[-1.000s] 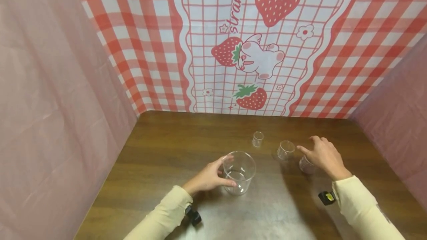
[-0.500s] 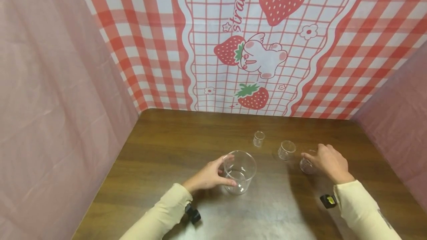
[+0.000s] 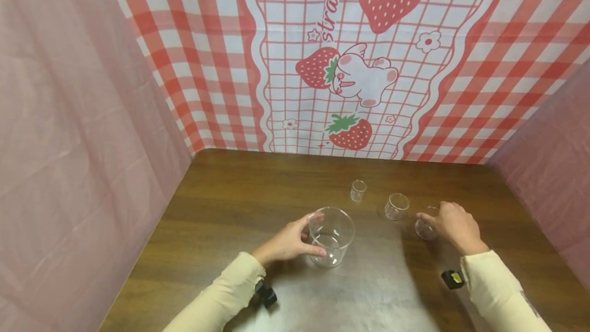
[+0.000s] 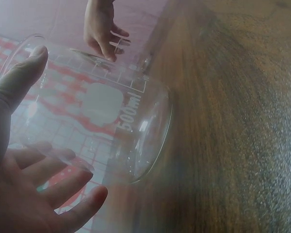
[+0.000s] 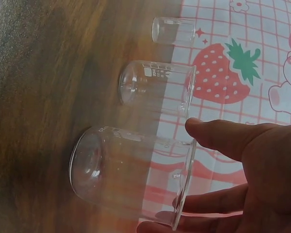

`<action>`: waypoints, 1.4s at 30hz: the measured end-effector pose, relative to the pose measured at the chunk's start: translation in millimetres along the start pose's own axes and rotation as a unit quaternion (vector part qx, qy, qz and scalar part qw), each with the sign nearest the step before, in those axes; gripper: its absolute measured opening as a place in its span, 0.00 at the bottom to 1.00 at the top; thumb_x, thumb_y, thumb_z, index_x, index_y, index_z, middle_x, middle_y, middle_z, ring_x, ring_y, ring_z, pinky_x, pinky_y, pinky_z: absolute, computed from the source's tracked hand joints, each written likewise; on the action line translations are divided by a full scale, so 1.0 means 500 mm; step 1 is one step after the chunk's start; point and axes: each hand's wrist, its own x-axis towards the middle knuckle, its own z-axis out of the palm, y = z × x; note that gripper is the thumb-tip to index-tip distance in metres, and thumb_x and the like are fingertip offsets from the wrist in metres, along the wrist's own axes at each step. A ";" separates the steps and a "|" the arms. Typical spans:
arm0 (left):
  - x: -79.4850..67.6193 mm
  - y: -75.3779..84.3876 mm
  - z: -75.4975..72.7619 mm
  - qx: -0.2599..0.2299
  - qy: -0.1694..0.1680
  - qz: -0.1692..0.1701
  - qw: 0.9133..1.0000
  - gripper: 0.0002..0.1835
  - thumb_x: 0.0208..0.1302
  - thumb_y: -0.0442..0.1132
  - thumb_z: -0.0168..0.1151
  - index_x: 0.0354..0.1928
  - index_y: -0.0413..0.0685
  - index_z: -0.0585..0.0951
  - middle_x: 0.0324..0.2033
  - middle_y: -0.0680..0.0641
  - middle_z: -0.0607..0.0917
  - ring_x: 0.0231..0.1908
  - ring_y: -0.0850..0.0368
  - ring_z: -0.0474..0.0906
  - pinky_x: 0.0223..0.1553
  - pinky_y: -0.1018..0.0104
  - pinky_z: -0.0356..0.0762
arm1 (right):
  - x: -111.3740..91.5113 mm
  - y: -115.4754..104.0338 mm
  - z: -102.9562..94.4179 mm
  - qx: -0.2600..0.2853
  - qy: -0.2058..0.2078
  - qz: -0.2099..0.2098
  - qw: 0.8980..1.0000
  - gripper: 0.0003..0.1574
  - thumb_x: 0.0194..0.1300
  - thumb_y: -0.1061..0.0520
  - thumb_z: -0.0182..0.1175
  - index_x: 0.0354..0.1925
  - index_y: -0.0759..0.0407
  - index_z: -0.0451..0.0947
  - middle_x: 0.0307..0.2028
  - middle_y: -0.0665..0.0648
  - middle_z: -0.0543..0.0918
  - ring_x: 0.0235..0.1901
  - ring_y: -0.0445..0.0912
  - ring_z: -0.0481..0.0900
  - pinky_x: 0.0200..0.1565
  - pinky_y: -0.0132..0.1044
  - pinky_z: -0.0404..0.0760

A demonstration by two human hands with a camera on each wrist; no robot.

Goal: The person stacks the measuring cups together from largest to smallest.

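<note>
A large clear glass beaker (image 3: 331, 240), marked 500ml in the left wrist view, stands upright on the wooden table. My left hand (image 3: 290, 240) holds it from the left, thumb (image 4: 26, 73) on the near side and fingers (image 4: 63, 189) on the far side. To the right, my right hand (image 3: 457, 227) grips a smaller beaker (image 5: 131, 170) near its rim, the thumb on one side and fingers on the other. That beaker is partly hidden by the hand in the head view. Beside it stand a lower beaker (image 3: 397, 207) and a tiny one (image 3: 358, 191), neither touched.
The brown table (image 3: 249, 183) meets a red-and-white strawberry cloth (image 3: 345, 91) at the back. Pink cloth (image 3: 92, 168) hangs at the left, with more pink cloth (image 3: 553, 127) at the right.
My right hand has come down onto the beaker, its fingers closing round the rim. The left hand stays at the large beaker. The head view has shifted slightly.
</note>
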 end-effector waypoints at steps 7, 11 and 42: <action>0.000 0.001 0.001 0.000 -0.001 -0.001 1.000 0.48 0.51 0.44 0.76 0.72 0.45 0.61 0.70 0.44 0.69 0.67 0.48 0.69 0.62 0.52 0.76 | -0.003 0.000 -0.003 0.003 0.001 -0.001 1.000 0.40 0.57 0.33 0.64 0.31 0.73 0.79 0.36 0.79 0.81 0.33 0.71 0.79 0.27 0.58 0.78; -0.001 0.002 0.002 -0.004 0.001 -0.001 1.000 0.48 0.50 0.44 0.76 0.72 0.44 0.61 0.70 0.43 0.69 0.67 0.48 0.69 0.62 0.50 0.75 | -0.003 0.002 -0.006 0.004 -0.005 0.005 1.000 0.38 0.56 0.34 0.65 0.30 0.72 0.80 0.36 0.79 0.81 0.32 0.69 0.79 0.27 0.57 0.78; -0.001 -0.001 0.007 -0.013 0.007 0.000 1.000 0.50 0.50 0.43 0.76 0.73 0.50 0.59 0.70 0.44 0.69 0.67 0.49 0.69 0.60 0.52 0.77 | 0.000 0.003 0.007 0.018 0.027 -0.038 0.999 0.28 0.53 0.46 0.68 0.31 0.74 0.80 0.32 0.76 0.82 0.33 0.70 0.79 0.31 0.61 0.78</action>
